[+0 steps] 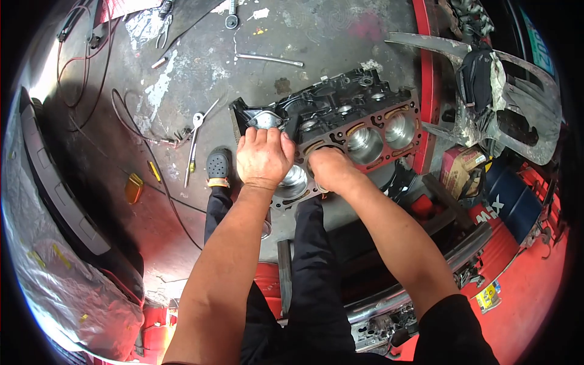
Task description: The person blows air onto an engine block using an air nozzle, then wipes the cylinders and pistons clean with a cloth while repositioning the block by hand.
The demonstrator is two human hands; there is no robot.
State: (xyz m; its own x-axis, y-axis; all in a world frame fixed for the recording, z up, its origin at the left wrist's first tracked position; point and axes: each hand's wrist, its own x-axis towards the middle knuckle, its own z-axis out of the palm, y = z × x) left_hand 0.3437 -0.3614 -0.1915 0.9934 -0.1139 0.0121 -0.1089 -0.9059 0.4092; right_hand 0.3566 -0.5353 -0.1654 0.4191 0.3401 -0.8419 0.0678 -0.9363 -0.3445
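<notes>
An engine block (365,167) lies on the floor between my feet, its flat gasket face with several round cylinder bores turned up toward me. My left hand (265,157) is closed over the block's left end, fingers curled past its edge near a silvery cover (265,118). My right hand (330,169) reaches down into the second bore from the left, so its fingers are hidden. Bare, shiny walls show in the two bores on the right, including the rightmost bore (400,129). The leftmost bore (293,180) is partly covered by my left hand.
A ratchet (197,121), a steel bar (269,59) and pliers (163,33) lie on the concrete. Cables run along the left, near a plastic-wrapped car panel (67,280). A red post (430,91), a metal arm (523,115) and a blue drum (508,198) stand right.
</notes>
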